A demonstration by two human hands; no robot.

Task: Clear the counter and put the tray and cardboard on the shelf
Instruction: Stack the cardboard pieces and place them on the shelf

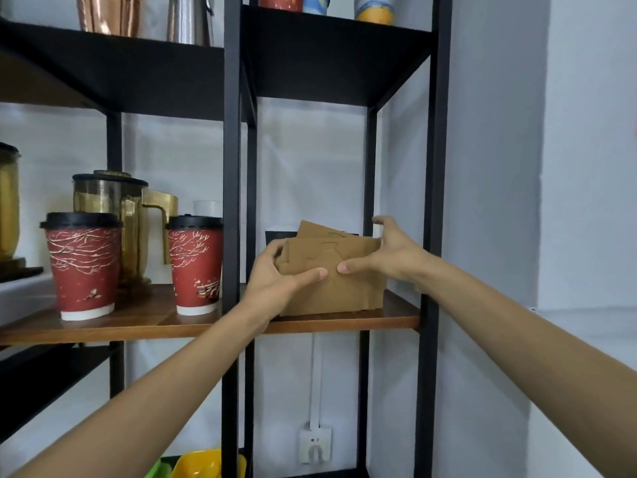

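The cardboard (332,270) is found standing on the wooden shelf (344,322), right bay, grasped at both ends by the left hand (275,281) and right hand (386,251), fingers closed on it. Release is judged outstanding. Tray and surface are not visible.

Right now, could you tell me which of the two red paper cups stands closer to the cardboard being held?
The right-hand red cup, beside the black shelf post, stands nearer the cardboard. The other red cup stands further left, in front of the amber pitcher.
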